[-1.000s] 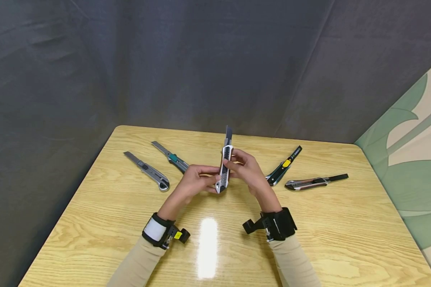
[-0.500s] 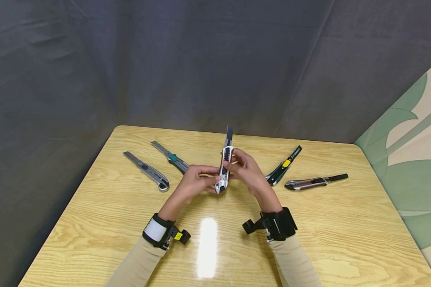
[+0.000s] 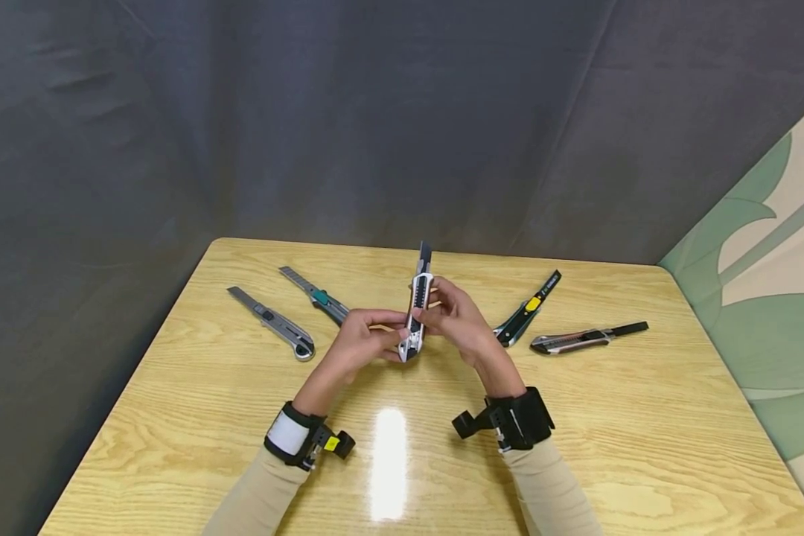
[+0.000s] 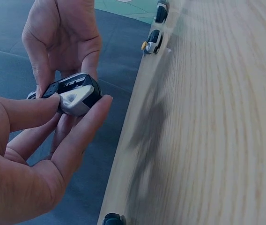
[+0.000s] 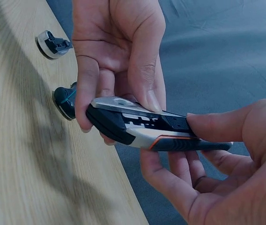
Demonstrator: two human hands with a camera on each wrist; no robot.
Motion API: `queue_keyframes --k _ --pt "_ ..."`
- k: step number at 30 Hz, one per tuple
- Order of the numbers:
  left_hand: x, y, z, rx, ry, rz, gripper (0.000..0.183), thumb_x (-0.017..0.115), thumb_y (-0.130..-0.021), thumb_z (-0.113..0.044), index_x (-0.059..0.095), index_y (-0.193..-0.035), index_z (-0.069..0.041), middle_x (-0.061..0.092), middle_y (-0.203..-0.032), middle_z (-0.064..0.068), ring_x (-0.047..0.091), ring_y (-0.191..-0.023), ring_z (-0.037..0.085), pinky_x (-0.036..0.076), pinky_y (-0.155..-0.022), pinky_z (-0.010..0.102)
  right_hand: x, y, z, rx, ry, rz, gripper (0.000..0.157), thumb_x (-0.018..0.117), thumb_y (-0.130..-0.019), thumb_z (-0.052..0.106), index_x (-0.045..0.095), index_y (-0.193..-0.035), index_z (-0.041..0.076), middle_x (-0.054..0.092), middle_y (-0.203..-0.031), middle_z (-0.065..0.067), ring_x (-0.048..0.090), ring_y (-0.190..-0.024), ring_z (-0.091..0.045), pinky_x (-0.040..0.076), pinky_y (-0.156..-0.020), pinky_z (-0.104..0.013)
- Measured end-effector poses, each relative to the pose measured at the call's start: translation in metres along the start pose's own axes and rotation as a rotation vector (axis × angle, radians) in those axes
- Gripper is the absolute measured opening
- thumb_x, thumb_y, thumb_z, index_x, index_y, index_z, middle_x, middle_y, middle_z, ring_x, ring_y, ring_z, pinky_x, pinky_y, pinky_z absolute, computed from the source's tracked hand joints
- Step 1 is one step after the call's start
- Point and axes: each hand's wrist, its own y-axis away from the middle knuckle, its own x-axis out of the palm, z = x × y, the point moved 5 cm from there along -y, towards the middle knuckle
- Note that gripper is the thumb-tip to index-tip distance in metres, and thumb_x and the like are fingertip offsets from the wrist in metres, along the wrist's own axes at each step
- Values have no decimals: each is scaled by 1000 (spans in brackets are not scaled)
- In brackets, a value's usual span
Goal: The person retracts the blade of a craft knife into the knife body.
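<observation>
Above the middle of the table, a white-and-black utility knife (image 3: 417,305) is held up with its dark blade pointing away. My left hand (image 3: 365,339) pinches its rear end between thumb and fingers. My right hand (image 3: 465,320) grips the handle's middle, the thumb on its black channel. Seen from the right wrist, the utility knife (image 5: 147,124) shows an orange line along its side and a black end cap. In the left wrist view, the silver-and-black rear end of the utility knife (image 4: 79,98) lies between the left thumb and fingers.
On the wooden table (image 3: 241,417) lie a grey utility knife (image 3: 275,324) and a teal-slider utility knife (image 3: 318,295) at left. At right lie a yellow-slider utility knife (image 3: 529,307) and a black-bladed utility knife (image 3: 576,341). A dark curtain (image 3: 402,126) hangs behind.
My right thumb has slid a little down the handle toward the rear end, and slightly less blade seems to show. The head view has shifted slightly; the other knives lie still.
</observation>
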Motion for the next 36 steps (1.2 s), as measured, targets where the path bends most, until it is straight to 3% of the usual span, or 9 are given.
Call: queue_keyframes --k 3,10,14,27,36 --pt "-1 0 -1 -2 0 -3 27 68 -85 -4 68 -111 -3 66 -113 22 66 -85 31 64 -67 40 0 0 1 -13 13 0 38 65 -86 5 53 -121 9 53 -106 -17 56 -84 -27 62 -72 -41" --pt "-1 3 -5 -31 10 6 29 66 -86 -3 65 -115 1 63 -117 26 65 -90 35 62 -74 49 1 0 -1 -20 22 0 42 68 -84 5 54 -123 12 54 -106 -17 58 -87 -29 61 -76 -50" --pt "-2 1 -2 -23 -2 -11 27 67 -86 -6 67 -113 -2 65 -115 23 66 -87 31 63 -69 43 1 0 -2 -9 6 -2 42 69 -84 7 54 -123 13 54 -108 -18 60 -88 -31 62 -76 -47" --pt "-1 0 -6 12 -18 -37 26 66 -87 -9 69 -113 -10 67 -115 18 68 -84 27 63 -68 41 3 0 -1 29 30 11 37 63 -90 19 56 -125 12 54 -106 -18 61 -91 -30 61 -75 -50" --pt "0 3 -9 9 -10 -17 27 66 -87 -9 68 -114 -8 65 -117 19 67 -85 28 61 -73 52 2 1 1 1 22 14 38 63 -89 12 56 -127 13 53 -106 -21 61 -88 -31 61 -73 -53"
